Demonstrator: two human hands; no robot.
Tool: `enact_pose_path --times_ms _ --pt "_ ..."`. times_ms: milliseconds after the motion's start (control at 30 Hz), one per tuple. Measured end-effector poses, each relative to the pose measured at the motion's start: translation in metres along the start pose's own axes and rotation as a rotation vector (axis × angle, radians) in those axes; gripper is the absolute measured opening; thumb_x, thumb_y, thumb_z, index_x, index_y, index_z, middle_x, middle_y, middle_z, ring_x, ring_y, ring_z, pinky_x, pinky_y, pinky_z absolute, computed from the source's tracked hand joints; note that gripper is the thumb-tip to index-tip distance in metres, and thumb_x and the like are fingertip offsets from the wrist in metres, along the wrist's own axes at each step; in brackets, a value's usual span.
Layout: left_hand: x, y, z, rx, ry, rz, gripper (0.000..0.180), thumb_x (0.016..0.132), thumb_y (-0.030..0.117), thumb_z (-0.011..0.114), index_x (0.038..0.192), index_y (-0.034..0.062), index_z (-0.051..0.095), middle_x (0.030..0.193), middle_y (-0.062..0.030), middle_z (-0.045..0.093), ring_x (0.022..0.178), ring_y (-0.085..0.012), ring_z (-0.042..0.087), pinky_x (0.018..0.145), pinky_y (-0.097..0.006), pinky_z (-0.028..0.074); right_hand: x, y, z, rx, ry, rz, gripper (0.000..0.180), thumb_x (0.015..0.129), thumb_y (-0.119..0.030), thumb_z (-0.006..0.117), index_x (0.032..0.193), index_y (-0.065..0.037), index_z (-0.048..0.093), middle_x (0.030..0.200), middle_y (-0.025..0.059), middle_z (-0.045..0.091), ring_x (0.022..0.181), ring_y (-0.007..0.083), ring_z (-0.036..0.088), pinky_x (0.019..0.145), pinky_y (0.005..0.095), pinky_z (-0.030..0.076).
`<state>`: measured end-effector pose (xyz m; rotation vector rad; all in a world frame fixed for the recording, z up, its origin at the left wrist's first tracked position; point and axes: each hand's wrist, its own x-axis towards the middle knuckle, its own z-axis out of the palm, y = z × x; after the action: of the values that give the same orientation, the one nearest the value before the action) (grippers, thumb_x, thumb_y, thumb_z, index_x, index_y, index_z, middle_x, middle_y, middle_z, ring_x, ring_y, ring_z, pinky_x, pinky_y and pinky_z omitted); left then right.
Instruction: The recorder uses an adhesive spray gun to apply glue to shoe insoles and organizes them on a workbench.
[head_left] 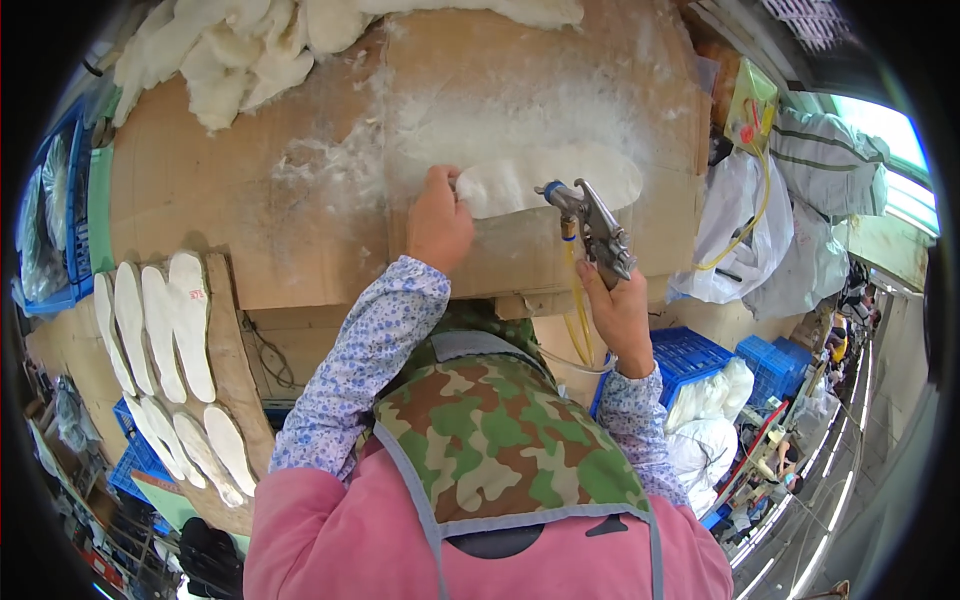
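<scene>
The insole [505, 188] lies lengthwise on the cardboard [300, 245], its left end at the fingertips of the left hand [440, 225], which are drawn narrow and pinch that edge; the rest of it stretches rightward, out beyond them. The right hand [617, 305] has its fingers wrapped around the spray gun [600, 228], below the insole's right half in view and apart from it. The gun's nozzle overlaps the insole in this view; how high it stands above it, I cannot tell. A yellow hose [577, 310] hangs from the gun. More insoles [160, 330] lie in two rows at left.
</scene>
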<state>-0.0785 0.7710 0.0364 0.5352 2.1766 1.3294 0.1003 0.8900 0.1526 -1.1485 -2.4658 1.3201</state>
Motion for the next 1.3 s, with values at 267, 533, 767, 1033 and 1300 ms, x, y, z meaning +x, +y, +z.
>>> enact_pose_path --times_ms 267,533,767,1033,1300 --pt "-0.002 0.007 0.003 -0.025 0.028 -0.061 0.032 0.081 0.001 0.052 0.113 0.0025 0.048 0.094 -0.0190 0.063 0.083 -0.0325 0.063 0.075 -0.041 0.049 0.016 0.025 -0.038 0.002 0.088 -0.052 0.020 0.088 -0.004 0.060 0.107 0.002 0.056 0.078 0.0065 0.058 0.070 0.0111 0.048 0.065 0.0272 0.044" --pt "-0.004 0.015 0.014 -0.002 0.081 -0.072 0.035 0.084 0.003 0.053 0.117 0.0000 0.045 0.094 -0.0189 0.060 0.083 -0.0301 0.060 0.077 -0.040 0.047 0.019 0.060 -0.062 0.075 0.172 -0.034 0.022 0.088 -0.005 0.061 0.109 0.002 0.056 0.085 0.0094 0.064 0.074 0.0116 0.051 0.069 0.0285 0.047" --pt "-0.005 0.013 0.018 0.082 0.153 -0.009 0.037 0.084 0.002 0.054 0.119 -0.0010 0.044 0.090 -0.0166 0.059 0.079 -0.0275 0.058 0.073 -0.037 0.047 0.001 0.052 -0.060 0.097 0.119 -0.041 0.023 0.087 -0.005 0.061 0.108 0.001 0.055 0.082 0.0099 0.062 0.072 0.0148 0.054 0.068 0.0290 0.046" --pt "0.004 -0.003 0.014 -0.155 0.079 -0.173 0.034 0.079 0.003 0.059 0.112 -0.0023 0.053 0.090 -0.0099 0.062 0.078 -0.0156 0.058 0.072 -0.029 0.049 -0.014 0.062 -0.062 0.104 0.035 -0.088 0.015 0.087 -0.004 0.061 0.100 0.000 0.054 0.071 0.0118 0.053 0.063 0.0196 0.050 0.061 0.0308 0.044" --pt "0.007 0.021 0.019 -0.278 0.075 -0.148 0.033 0.079 0.004 0.057 0.111 -0.0038 0.056 0.092 -0.0083 0.061 0.081 -0.0137 0.057 0.072 -0.027 0.049 -0.021 0.095 -0.092 0.071 0.184 -0.081 0.019 0.087 -0.003 0.061 0.105 0.001 0.055 0.068 0.0028 0.054 0.059 0.0101 0.044 0.056 0.0263 0.040"
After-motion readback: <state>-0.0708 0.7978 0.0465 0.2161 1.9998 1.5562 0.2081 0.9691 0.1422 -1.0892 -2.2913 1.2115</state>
